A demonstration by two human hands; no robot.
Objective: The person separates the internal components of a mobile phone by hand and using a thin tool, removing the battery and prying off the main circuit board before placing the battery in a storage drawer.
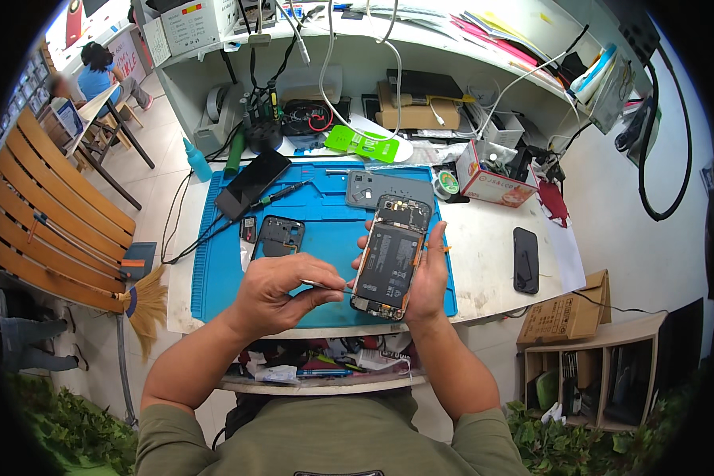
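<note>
My right hand [428, 278] grips an opened smartphone [389, 258], its fingers and thumb along the sides. The phone's back is off, so its black battery and the circuit board at its far end show. Pinched in my left hand [285, 289] is a thin metal tool [321, 284], perhaps tweezers, its tip at the phone's lower left edge. Under both hands spreads a blue repair mat [325, 222]. A grey phone back cover [369, 189] lies just beyond the phone. Left of it, a dark phone frame part [280, 236] rests on the mat.
A black phone [254, 184] and a soldering iron [282, 194] lie at the mat's far left, near a teal bottle [197, 161]. Another phone [525, 260] is on the table's right. Behind stands a box of parts [496, 178]. An open drawer [317, 369] sits below.
</note>
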